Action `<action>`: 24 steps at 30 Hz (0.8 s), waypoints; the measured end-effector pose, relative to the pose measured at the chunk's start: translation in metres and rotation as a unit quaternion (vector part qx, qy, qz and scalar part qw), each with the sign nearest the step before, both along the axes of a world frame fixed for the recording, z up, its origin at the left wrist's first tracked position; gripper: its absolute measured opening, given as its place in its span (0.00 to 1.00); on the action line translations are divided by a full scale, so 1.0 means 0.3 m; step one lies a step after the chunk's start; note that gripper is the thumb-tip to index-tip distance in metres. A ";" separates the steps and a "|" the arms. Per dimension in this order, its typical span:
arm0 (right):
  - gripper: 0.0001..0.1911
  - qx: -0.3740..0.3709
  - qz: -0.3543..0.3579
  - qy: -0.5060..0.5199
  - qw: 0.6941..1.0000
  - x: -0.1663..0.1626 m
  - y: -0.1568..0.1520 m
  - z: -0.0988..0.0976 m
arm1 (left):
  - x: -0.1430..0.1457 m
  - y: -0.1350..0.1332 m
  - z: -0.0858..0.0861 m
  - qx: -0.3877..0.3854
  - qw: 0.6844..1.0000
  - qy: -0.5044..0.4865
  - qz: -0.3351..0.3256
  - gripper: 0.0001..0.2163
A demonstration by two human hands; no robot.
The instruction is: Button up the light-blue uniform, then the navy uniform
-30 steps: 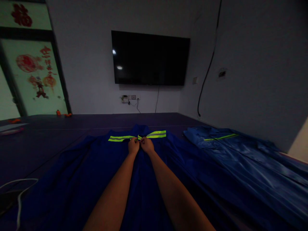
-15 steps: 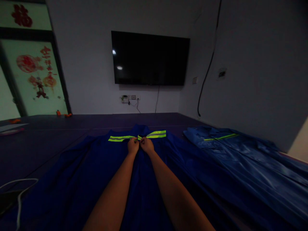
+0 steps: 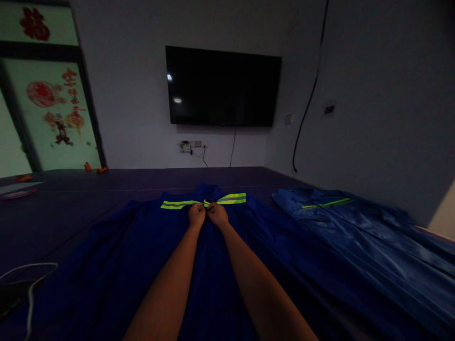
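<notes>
A dark blue work jacket (image 3: pixel 142 246) with a yellow reflective stripe (image 3: pixel 175 204) lies spread flat on a large dark table (image 3: pixel 64 208) in front of me. Both my arms reach forward over it. My left hand (image 3: pixel 196 215) and my right hand (image 3: pixel 217 214) are side by side at the front opening, just below the stripe. The fingers of each hand are pinched shut on the jacket's two front edges. What lies between the fingertips is too small and dark to make out.
A second blue jacket (image 3: pixel 355 227) with a reflective stripe lies on the table to the right. A white cable (image 3: pixel 31 279) curls at the left front edge. A black TV (image 3: pixel 223 86) hangs on the far wall, above wall sockets (image 3: pixel 192 144). Small orange items (image 3: pixel 93 166) sit at the far left.
</notes>
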State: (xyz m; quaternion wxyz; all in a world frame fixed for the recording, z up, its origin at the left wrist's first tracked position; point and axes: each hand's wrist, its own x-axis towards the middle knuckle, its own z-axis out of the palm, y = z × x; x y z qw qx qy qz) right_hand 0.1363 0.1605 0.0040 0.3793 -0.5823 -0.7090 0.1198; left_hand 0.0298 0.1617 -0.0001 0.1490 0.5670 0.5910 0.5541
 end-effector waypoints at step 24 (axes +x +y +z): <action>0.05 0.010 -0.005 0.029 1.000 0.001 -0.013 0.009 | 0.002 -0.007 0.006 -0.016 1.000 -0.011 0.000 0.15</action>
